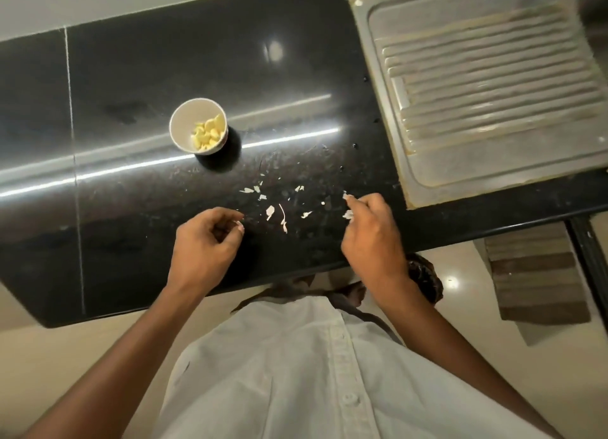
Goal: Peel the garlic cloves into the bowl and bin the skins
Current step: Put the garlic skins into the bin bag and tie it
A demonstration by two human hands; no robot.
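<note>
Cloves (207, 136) lie peeled in your bowl (177, 123); skins (270, 211) litter the counter (158, 63), unbinned; your right hand (371, 231) pinches a few; your left hand (204, 241) curls, perhaps empty.

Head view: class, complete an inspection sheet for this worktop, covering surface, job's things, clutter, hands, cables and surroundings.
Surface: black glossy countertop.
Job's things: white bowl holding peeled cloves; no bin seen.
Clutter: skin scraps scattered on the countertop between the hands.
Hands: right hand pinches skin scraps; left hand curled, contents unclear.
Cables: nothing seen.
Surroundings: steel drainboard on the person's right; striped mat on the floor.
</note>
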